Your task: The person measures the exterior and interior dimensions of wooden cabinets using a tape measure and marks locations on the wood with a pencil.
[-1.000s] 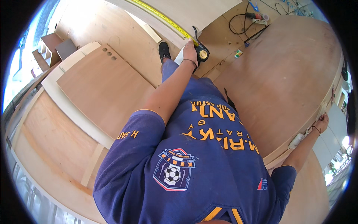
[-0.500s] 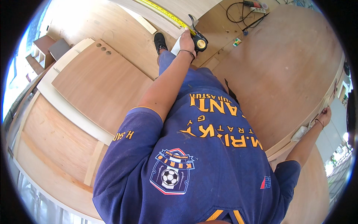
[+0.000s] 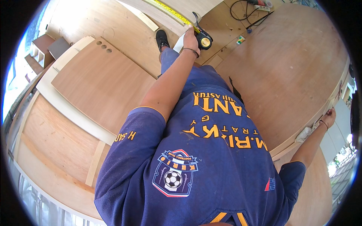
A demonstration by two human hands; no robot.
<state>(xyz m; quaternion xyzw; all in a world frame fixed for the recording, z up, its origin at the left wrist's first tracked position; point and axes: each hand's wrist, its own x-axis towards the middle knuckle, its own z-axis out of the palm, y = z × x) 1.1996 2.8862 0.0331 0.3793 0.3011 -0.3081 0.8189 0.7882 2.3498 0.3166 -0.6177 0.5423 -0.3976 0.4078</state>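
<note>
Your left hand [image 3: 191,38] grips the tape measure case [image 3: 204,41] at top centre, its springy yellow blade [image 3: 171,11] kink-prone; your right hand [image 3: 329,116] clasps the panel edge [image 3: 301,136].

tape measure case [image 3: 204,41] at 12 o'clock, beside left hand [image 3: 191,37] | its extended blade [image 3: 171,11] runs to 11 o'clock along a long board [image 3: 166,19] | panel with three holes [image 3: 102,81] at 9 o'clock | large plywood sheet [image 3: 286,71] at 2 o'clock, right hand [image 3: 329,115] on its edge at 3 o'clock | cables [image 3: 247,9] at 1 o'clock
</note>
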